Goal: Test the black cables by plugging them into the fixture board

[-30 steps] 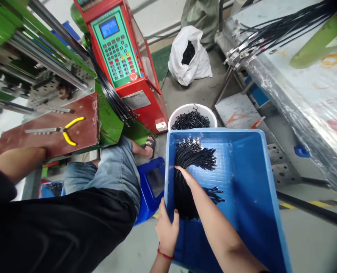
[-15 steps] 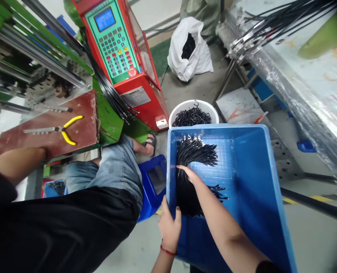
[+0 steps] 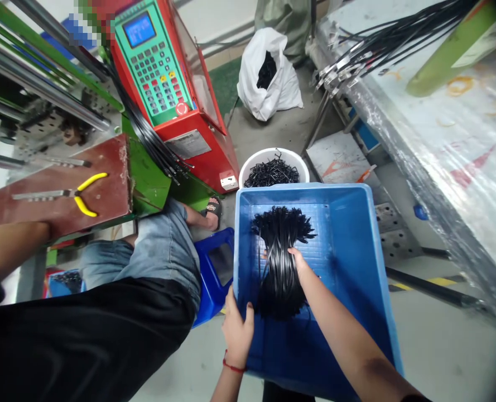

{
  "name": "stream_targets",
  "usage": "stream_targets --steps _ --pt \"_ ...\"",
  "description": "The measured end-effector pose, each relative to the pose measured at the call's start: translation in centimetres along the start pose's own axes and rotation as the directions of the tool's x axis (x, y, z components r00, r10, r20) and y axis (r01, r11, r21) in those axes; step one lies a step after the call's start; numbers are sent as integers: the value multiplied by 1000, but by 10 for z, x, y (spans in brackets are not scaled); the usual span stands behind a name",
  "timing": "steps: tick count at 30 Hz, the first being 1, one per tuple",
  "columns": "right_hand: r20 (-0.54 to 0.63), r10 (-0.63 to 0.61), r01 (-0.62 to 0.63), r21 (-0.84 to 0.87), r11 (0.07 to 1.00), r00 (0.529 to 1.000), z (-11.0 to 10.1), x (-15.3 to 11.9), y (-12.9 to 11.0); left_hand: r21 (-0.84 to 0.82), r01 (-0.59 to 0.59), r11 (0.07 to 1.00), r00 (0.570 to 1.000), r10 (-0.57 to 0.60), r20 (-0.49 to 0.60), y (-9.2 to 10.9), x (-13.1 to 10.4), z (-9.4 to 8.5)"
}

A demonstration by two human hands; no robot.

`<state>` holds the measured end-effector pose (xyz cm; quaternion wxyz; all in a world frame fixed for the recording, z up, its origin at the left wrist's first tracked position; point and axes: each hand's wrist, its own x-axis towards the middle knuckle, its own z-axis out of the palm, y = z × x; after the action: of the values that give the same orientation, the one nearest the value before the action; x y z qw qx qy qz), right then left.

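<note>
A large blue bin (image 3: 348,223) stands in front of me. My left hand (image 3: 238,329) is closed on its left rim, a red string round the wrist. Inside the bin, my right hand (image 3: 298,261) is wrapped round the middle of a thick bundle of black cables (image 3: 280,265); most of its fingers are hidden behind the bundle. The bundle's ends fan out above and below the hand.
A white bucket of short black pieces (image 3: 273,169) touches the bin's far side. Beyond it sits a white sack (image 3: 251,84). A seated person (image 3: 159,245) is at the left by a red control box (image 3: 197,139). At right stands a plastic-covered table (image 3: 419,128).
My right hand has taken hold of the black cables and drawn the bundle away from the bin's left wall. The whole view has shifted slightly.
</note>
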<state>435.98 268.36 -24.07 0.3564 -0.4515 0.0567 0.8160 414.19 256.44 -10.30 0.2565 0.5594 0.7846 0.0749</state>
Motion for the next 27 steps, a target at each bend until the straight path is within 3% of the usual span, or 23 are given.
stream_targets --steps 3,6,9,11,13,15,17,20,22,27 --pt "166 4 -21 101 995 986 -8 -13 3 36 -225 974 966 227 -122 13 -10 -1" --pt "277 -7 -42 170 985 961 -18 -20 5 -126 -326 937 945 328 -12 35 -9 12" --pt "296 -3 -58 196 979 955 -30 -24 5 -415 -108 904 984 157 87 57 16 38" --pt "343 22 -102 215 971 939 -36 -26 6 -553 112 825 966 39 254 67 39 56" --pt "376 24 -124 244 962 926 -38 -28 7 -594 145 792 910 129 393 77 54 70" --pt "361 -30 -79 283 956 932 -36 -33 7 -602 111 791 851 237 468 88 57 77" --pt "346 -98 -22 326 945 933 -30 -42 7 -578 61 814 845 266 463 104 47 76" --pt "367 -182 26 391 920 912 -20 -68 6 -512 -17 859 900 237 367 131 22 62" --pt "374 -242 66 425 903 895 -13 -93 7 -471 -56 880 921 228 317 150 4 42" --pt "275 -355 198 469 861 893 21 -171 16 -408 -205 890 906 330 264 187 -40 -31"
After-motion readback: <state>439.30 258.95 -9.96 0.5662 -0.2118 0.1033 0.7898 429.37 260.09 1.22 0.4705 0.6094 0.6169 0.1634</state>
